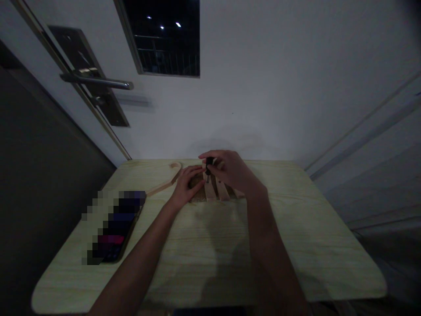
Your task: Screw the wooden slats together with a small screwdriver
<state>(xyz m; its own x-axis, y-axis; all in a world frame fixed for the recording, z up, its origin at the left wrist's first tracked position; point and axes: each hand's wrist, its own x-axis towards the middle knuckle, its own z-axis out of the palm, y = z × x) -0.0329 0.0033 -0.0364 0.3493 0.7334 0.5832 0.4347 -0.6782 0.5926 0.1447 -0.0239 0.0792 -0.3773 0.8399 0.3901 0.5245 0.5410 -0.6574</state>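
A small assembly of wooden slats point(215, 191) lies near the far edge of a light wooden table point(210, 245). My left hand point(187, 184) rests on the left part of the slats, fingers bent and pressing down on the wood. Over the slats' far end, my right hand point(228, 169) pinches a small dark tool point(209, 164) that points down at the wood. A curved wooden piece point(166, 180) lies to the left of my left hand.
A dark phone, blurred out point(113, 228), lies on the table's left side. A white wall stands right behind the table. A door with a metal lever handle point(97, 81) is at the left, a dark window point(164, 37) above.
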